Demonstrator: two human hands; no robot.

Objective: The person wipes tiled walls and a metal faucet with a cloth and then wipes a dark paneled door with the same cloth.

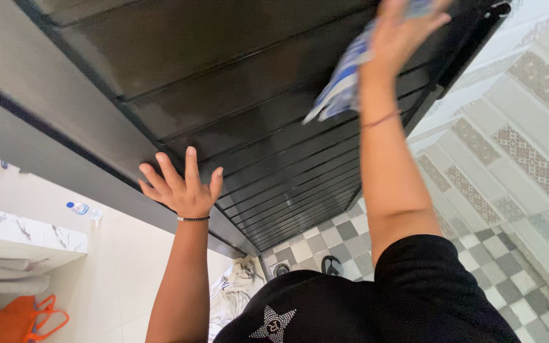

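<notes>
Most of the view is filled by a dark slatted door [236,95], seen from a steep angle so that its horizontal slats run away toward the lower centre. To the right of it, patterned wall tiles [528,159] are seen, and a checkered grey and white floor [516,286] is spread below them. A pale floor [122,267] lies to the left of the door.

The right hand [401,28] is raised high against the upper slats. A blue and white cloth [344,79] is pressed under its palm and held against the door, with one loose end hanging down beside the wrist. The fingers [436,18] are loosely spread over the cloth; their tips are blurred, so how tightly the cloth is gripped cannot be told.

The left hand [182,187] is set lower, at the near edge of the door, with its fingers [190,162] spread wide and nothing held in them. The palm is turned toward the door's edge; whether it is actually touched cannot be told.

Smaller things are seen low down: an orange bag [17,321] at the left corner, crumpled white fabric [233,295] on the floor, a dark sandal [332,265], and a plastic bottle [82,209] lying on the pale floor.
</notes>
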